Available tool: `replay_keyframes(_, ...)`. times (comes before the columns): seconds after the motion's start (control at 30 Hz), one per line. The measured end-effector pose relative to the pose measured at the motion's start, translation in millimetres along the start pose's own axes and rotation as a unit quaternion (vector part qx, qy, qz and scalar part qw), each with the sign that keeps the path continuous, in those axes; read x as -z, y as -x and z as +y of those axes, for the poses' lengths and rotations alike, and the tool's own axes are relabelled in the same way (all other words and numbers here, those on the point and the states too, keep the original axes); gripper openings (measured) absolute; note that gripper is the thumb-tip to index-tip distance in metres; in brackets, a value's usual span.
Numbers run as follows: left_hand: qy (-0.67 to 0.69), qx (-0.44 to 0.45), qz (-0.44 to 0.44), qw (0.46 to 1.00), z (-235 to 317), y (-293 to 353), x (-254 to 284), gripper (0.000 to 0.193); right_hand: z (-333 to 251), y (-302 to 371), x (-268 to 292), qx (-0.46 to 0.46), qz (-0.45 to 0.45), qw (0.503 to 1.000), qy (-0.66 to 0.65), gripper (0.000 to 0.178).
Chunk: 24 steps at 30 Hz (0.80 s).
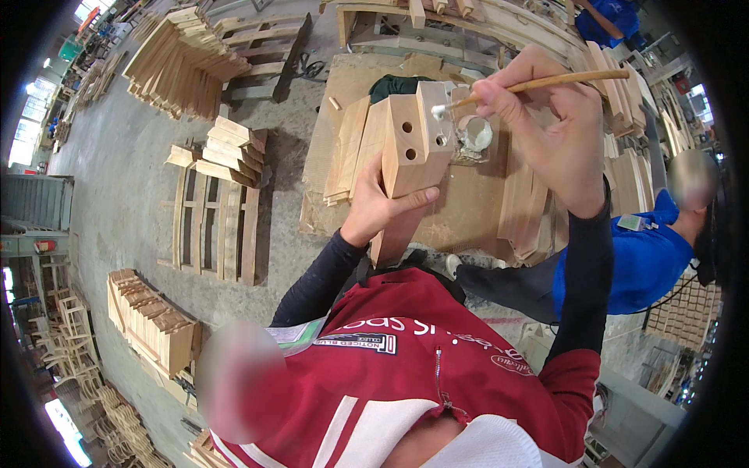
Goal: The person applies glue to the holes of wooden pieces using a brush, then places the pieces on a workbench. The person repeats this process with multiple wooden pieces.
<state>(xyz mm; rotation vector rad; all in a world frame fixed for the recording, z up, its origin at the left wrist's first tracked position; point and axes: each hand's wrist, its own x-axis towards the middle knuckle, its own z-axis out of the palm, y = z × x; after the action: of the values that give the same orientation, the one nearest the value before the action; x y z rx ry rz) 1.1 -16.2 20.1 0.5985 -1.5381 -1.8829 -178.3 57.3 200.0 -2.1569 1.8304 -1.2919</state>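
My left hand (381,207) is wrapped round pale wooden pieces (406,175) held up in front of me, their ends facing me. Several dark round holes show in these ends. My right hand (562,132) pinches a thin wooden stick (581,79) between thumb and fingers. A blob of white paste (439,111) clings to the stick's tip, at the upper right of the held pieces; whether it touches the wood I cannot tell. Just beyond, a small tub (474,134) holds white paste and is smeared round its rim.
Cut boards (347,156) lie left of the held pieces, with more boards (523,207) to the right. A dark green cloth (390,86) is behind. Stacked wood (179,66) and pallets (207,226) stand on the left floor. A person in blue (624,265) is close on my right.
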Motion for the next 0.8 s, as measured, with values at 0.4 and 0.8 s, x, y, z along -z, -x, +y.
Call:
replay_keyframes(0.4, 0.004, 0.010, -0.002, 1.000, 2, 0, 6, 0.071, 11, 10, 9, -0.059, 0.033, 0.987, -0.145, 0.009)
replay_keyframes(0.8, 0.000, -0.010, -0.059, 0.998, 1, -21, 19, 0.071, 110, 72, 5, -0.249, 0.261, 0.883, -0.299, 0.016)
